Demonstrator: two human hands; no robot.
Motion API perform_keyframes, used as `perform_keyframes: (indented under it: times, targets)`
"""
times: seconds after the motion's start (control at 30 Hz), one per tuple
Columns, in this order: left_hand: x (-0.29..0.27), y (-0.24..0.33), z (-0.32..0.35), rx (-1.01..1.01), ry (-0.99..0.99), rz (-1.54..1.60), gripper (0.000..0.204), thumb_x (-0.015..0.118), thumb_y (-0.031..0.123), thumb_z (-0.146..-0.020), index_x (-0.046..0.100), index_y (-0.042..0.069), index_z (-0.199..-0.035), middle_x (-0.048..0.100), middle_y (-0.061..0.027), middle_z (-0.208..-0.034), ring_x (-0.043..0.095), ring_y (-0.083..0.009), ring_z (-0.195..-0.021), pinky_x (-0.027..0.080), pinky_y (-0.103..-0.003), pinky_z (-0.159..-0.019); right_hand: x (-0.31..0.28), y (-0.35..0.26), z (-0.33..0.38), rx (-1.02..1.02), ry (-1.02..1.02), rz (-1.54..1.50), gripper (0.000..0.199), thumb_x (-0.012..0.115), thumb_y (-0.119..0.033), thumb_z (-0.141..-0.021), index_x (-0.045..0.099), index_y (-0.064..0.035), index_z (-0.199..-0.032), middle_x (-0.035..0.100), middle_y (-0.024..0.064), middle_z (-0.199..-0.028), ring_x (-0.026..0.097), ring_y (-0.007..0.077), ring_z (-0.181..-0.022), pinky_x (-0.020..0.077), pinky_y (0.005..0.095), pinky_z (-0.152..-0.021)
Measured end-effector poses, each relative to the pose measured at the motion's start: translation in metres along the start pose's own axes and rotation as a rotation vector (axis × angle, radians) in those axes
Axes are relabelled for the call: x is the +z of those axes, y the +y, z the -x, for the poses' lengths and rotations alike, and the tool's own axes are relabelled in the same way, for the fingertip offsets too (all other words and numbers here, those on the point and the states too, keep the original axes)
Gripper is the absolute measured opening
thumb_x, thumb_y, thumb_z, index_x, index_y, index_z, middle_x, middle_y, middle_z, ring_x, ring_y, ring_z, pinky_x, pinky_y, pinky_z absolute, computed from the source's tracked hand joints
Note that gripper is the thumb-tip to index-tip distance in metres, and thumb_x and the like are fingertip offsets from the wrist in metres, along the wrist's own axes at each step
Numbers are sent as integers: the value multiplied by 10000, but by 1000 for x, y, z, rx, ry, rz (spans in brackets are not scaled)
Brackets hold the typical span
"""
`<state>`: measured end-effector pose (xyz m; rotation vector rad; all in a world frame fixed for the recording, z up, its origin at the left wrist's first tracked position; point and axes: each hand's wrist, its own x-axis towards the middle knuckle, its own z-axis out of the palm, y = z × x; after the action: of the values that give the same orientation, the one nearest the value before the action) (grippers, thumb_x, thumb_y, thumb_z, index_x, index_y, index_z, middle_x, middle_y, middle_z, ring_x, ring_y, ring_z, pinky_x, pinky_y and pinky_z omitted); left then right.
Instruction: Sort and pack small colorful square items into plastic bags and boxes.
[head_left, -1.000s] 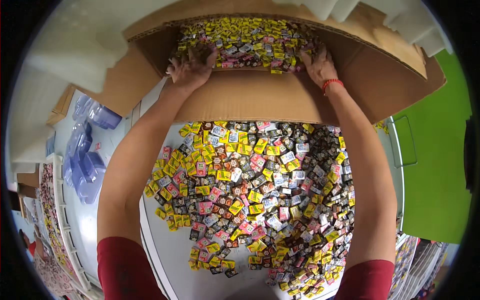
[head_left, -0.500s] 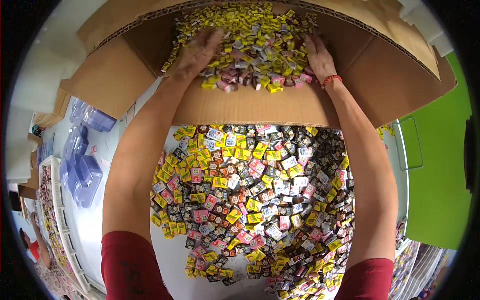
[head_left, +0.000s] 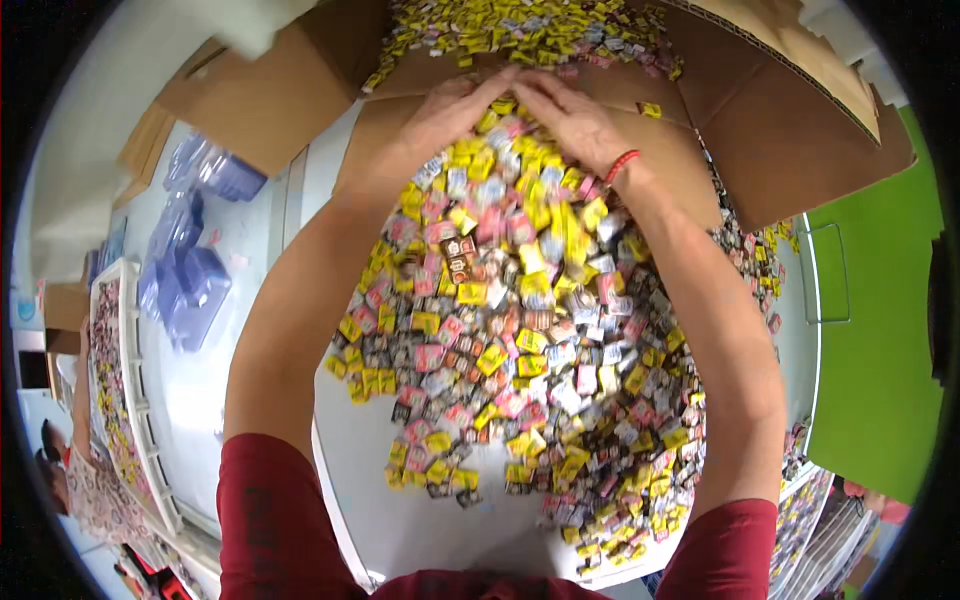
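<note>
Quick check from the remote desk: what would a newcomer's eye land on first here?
First, the broad heap of small wrapped candies in yellow, pink and black, spread across the middle of the white tabletop. Next, the left grip and right grip, with its red bracelet, cupped around the heap's far end. Then the open cardboard box across the top, more candies inside.

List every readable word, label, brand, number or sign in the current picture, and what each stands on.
None can be read clearly enough to quote.
Small wrapped packets, yellow, pink, brown, black and white: printing too small or blurred.
Person's left maroon sleeve: dark marks, too faint to read.
Cardboard box: no lettering that I can make out.
</note>
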<state>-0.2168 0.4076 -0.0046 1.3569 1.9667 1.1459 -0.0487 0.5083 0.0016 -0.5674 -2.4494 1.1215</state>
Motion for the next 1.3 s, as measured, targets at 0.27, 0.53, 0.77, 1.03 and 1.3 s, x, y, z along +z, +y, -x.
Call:
perform_keyframes:
  times: [0.27,0.53,0.77,1.03,1.3]
  targets:
    - [-4,48,127,-32,-71,520,600,395,512,-961,596,-26,-1135,623,-141,-1144,566,-200,-1101,391,-308,-982,0,-40,78,47,-267,-535,326,511,-299,-972,613,-57,-1165,648,-17,-1029,585,75,-940,475,211,-832]
    - [-41,11,242,127,364,-295,474,464,362,-969,535,-52,-1188,618,-195,-1110,585,-323,-1057,428,-367,-938,-10,-32,157,-274,98,323,288,516,-249,-949,582,-15,-1103,623,166,-1031,599,323,-938,473,387,-837]
    - [7,-7,269,234,306,-583,467,496,355,-937,526,-21,-1212,537,-230,-1229,490,-362,-1166,387,-433,-982,57,-50,198,-363,252,565,290,527,-241,-931,584,-48,-1141,568,143,-1229,510,303,-1178,401,422,-971]
    - [30,51,335,179,337,-189,451,502,306,-938,487,-37,-1232,509,-248,-1258,448,-398,-1208,344,-436,-1019,6,-108,287,-347,372,473,244,503,-155,-945,580,-26,-1137,606,198,-1148,547,367,-1111,409,423,-971]
    - [53,57,477,286,208,-510,447,591,218,-883,480,-13,-1249,413,-227,-1356,371,-418,-1259,326,-484,-1011,98,-178,453,-209,73,565,482,672,-242,-811,514,-157,-1259,413,120,-1374,352,387,-1284,228,579,-1052]
